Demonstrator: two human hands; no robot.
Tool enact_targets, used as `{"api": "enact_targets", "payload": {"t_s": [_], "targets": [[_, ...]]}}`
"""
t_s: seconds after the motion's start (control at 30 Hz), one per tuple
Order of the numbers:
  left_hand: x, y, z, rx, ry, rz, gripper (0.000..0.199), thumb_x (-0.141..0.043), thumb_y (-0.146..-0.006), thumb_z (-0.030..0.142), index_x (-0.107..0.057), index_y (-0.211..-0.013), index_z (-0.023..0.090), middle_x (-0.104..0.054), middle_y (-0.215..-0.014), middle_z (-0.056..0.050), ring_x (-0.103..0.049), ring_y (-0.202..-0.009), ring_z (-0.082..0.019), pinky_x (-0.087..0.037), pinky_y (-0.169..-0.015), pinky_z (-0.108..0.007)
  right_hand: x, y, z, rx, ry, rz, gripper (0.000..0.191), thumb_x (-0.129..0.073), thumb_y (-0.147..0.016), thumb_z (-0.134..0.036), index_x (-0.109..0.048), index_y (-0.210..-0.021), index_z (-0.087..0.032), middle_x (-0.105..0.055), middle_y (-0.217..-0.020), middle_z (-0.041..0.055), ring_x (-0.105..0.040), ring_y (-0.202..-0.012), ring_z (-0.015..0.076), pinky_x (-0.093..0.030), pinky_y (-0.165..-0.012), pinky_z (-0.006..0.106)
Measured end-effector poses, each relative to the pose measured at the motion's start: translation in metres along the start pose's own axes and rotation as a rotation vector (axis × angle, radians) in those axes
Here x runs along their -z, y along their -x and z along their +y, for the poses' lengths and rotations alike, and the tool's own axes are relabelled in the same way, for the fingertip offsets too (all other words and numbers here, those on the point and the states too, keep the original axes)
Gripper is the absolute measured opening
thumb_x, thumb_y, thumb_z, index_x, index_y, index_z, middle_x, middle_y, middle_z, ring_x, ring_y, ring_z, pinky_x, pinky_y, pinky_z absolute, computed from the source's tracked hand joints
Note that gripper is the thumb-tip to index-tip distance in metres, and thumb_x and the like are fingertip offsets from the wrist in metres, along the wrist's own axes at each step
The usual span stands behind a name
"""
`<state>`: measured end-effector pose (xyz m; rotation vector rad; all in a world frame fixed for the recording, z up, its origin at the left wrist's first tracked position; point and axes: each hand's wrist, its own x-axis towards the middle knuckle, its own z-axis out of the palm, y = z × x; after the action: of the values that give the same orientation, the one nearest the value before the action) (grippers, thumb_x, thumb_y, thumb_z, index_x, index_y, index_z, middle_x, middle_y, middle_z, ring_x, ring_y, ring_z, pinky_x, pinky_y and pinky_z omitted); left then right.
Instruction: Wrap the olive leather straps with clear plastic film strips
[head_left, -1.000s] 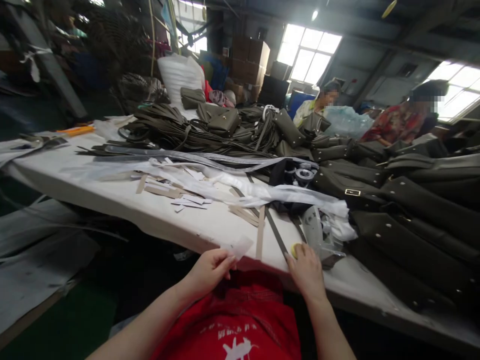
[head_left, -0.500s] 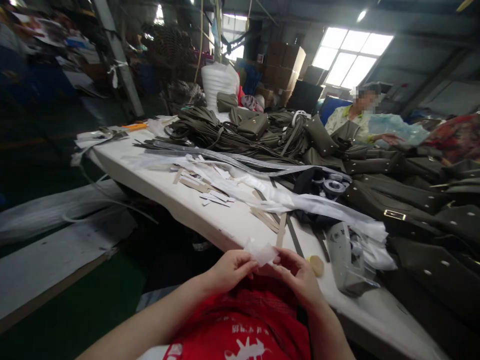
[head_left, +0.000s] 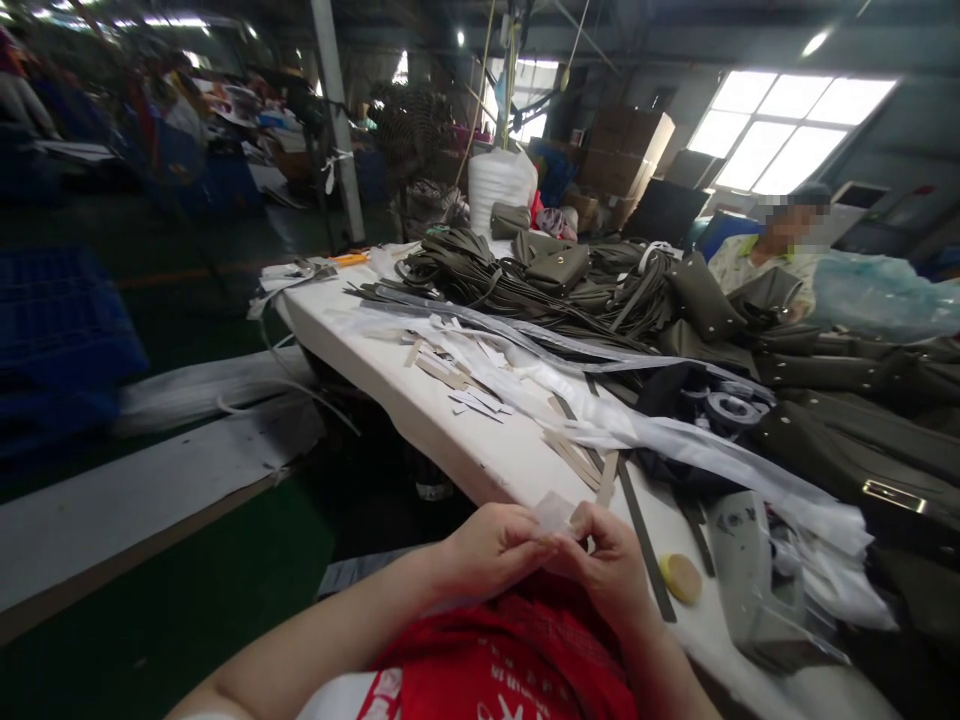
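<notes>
Film — jutting forward; long axis (partly covered) unclear

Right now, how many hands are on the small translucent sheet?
2: the left hand at the left of the translucent sheet, the right hand at its right. No third hand shows there.

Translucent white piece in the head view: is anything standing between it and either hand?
Nothing visible does. The left hand and right hand both have fingers at the translucent white piece. The nearby beige strip lies on the table beyond the right hand, not between.
</notes>
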<state>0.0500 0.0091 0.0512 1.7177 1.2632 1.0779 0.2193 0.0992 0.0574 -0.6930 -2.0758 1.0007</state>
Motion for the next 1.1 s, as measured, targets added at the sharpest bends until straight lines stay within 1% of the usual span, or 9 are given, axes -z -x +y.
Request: {"api": "enact_targets", "payload": {"t_s": [0.13,0.2,0.3,0.37,0.47,0.57,0.77,0.97,1.1], "targets": [[0.003,0.003,0.001,0.0,0.005,0.048,0.054,-0.035,-0.098,0.053,-0.071,-0.083,0.016,-0.065,-0.083,-0.006,-0.058,-0.077,-0.017,-0.044,-0.074,-0.023,0.002,0.0,-0.003,0.003,-0.017,-0.018,0.033,-0.066,-0.082,-0.047,-0.056,-0.067,-0.02,-0.053,-0.06,-0.0011,-0.048,-0.056,0.0133,-0.04,-0.053,0.025],[0.007,0.005,0.0,0.003,-0.002,0.067,0.052,-0.035,-0.099,0.051,-0.07,-0.083,0.016,-0.065,-0.083,-0.006,-0.058,-0.079,-0.018,-0.044,-0.076,-0.024,0.005,-0.002,-0.002,-0.035,-0.059,-0.017,0.033,-0.057,-0.088,-0.05,-0.065,-0.093,-0.019,-0.062,-0.076,0.0038,-0.056,-0.067,0.0171,-0.047,-0.061,0.028],[0.012,0.009,-0.001,-0.009,-0.005,0.073,0.049,-0.036,-0.1,0.047,-0.068,-0.079,0.016,-0.063,-0.08,-0.005,-0.056,-0.076,-0.016,-0.043,-0.073,-0.023,0.004,-0.008,0.002,-0.119,-0.112,-0.068,0.042,-0.049,-0.092,-0.047,-0.063,-0.121,-0.019,-0.067,-0.1,0.0089,-0.063,-0.086,0.0213,-0.051,-0.075,0.031],[0.012,0.011,-0.003,-0.023,0.007,0.051,0.046,-0.038,-0.1,0.044,-0.067,-0.079,0.015,-0.063,-0.082,-0.005,-0.056,-0.077,-0.016,-0.042,-0.074,-0.022,0.0,-0.013,0.004,-0.165,-0.181,-0.176,0.039,-0.056,-0.089,-0.045,-0.066,-0.118,-0.021,-0.069,-0.106,0.0087,-0.064,-0.093,0.0228,-0.052,-0.081,0.032],[0.011,0.014,-0.003,-0.024,0.011,0.011,0.046,-0.039,-0.1,0.043,-0.069,-0.078,0.016,-0.063,-0.081,-0.005,-0.058,-0.078,-0.016,-0.043,-0.073,-0.022,-0.012,-0.018,0.004,-0.237,-0.274,-0.263,0.026,-0.063,-0.084,-0.041,-0.074,-0.09,-0.018,-0.072,-0.085,0.0058,-0.065,-0.077,0.02,-0.052,-0.07,0.029],[0.013,0.014,0.004,-0.029,0.024,-0.026,0.045,-0.039,-0.1,0.043,-0.073,-0.084,0.019,-0.067,-0.088,-0.005,-0.062,-0.084,-0.018,-0.044,-0.077,-0.023,-0.023,-0.018,0.001,-0.283,-0.223,-0.221,0.022,-0.066,-0.08,-0.033,-0.069,-0.066,-0.016,-0.066,-0.063,0.0015,-0.056,-0.058,0.0138,-0.045,-0.056,0.024],[0.024,0.007,0.017,-0.093,0.105,-0.101,0.038,-0.04,-0.1,0.041,-0.075,-0.101,0.024,-0.07,-0.105,-0.005,-0.062,-0.103,-0.021,-0.044,-0.094,-0.027,-0.037,-0.019,0.005,-0.21,-0.097,-0.15,0.023,-0.066,-0.075,-0.027,-0.059,-0.055,-0.018,-0.054,-0.052,-0.0035,-0.044,-0.052,0.0101,-0.034,-0.049,0.021],[0.016,-0.006,-0.012,-0.057,0.107,-0.147,0.039,-0.043,-0.098,0.046,-0.075,-0.097,0.024,-0.072,-0.099,-0.004,-0.066,-0.093,-0.02,-0.048,-0.086,-0.025,-0.044,-0.021,0.019,-0.233,-0.036,-0.088,0.025,-0.068,-0.07,-0.024,-0.05,-0.054,-0.019,-0.054,-0.054,-0.0032,-0.046,-0.055,0.0112,-0.034,-0.053,0.022],[0.017,-0.023,-0.04,0.042,-0.056,-0.115,0.036,-0.042,-0.097,0.039,-0.073,-0.09,0.023,-0.073,-0.092,-0.002,-0.065,-0.086,-0.018,-0.048,-0.08,-0.024,-0.033,-0.039,0.032,-0.259,0.033,-0.212,0.019,-0.063,-0.077,-0.028,-0.055,-0.063,-0.019,-0.057,-0.06,-0.0016,-0.05,-0.059,0.0132,-0.037,-0.055,0.024]]}}
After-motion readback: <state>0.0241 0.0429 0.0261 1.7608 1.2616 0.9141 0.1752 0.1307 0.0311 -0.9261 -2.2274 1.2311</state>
